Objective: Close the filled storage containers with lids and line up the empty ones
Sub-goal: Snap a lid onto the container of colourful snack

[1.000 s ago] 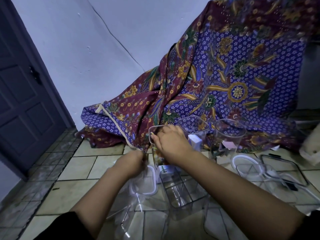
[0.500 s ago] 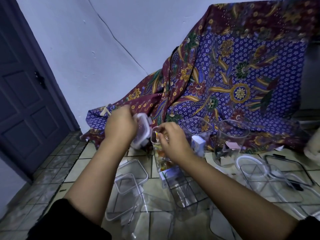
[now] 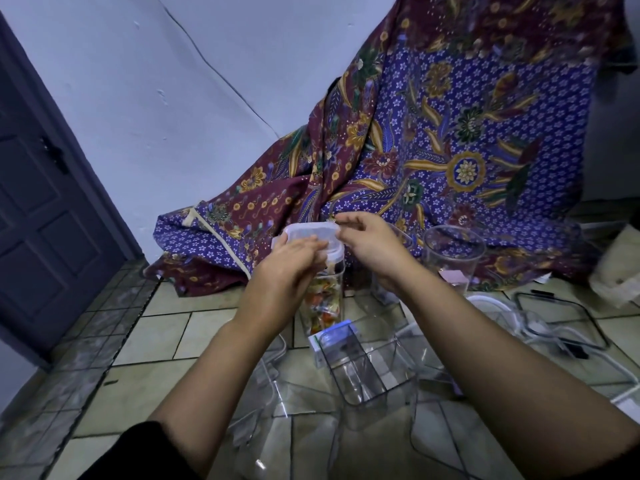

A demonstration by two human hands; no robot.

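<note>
A tall clear container [image 3: 325, 299] filled with colourful wrapped sweets stands on the tiled floor. A white-rimmed square lid [image 3: 310, 235] sits on its mouth, slightly tilted. My left hand [image 3: 291, 261] holds the lid's near edge, fingers laid over its top. My right hand [image 3: 367, 240] pinches the lid's right rim with thumb and fingertips. An empty square container [image 3: 367, 365] stands just in front. A round clear container [image 3: 453, 258] with a little inside stands to the right.
Several empty clear containers [image 3: 277, 410] crowd the floor near me. Loose lids [image 3: 568, 320], white-rimmed and black-rimmed, lie at the right. A patterned batik cloth [image 3: 450, 150] drapes behind. A dark door [image 3: 41, 216] stands at the left.
My left hand picked a lid up from the floor, carried it up and over, and set it onto the sweets container. My right hand let go of the container's rim and took the lid's edge.
</note>
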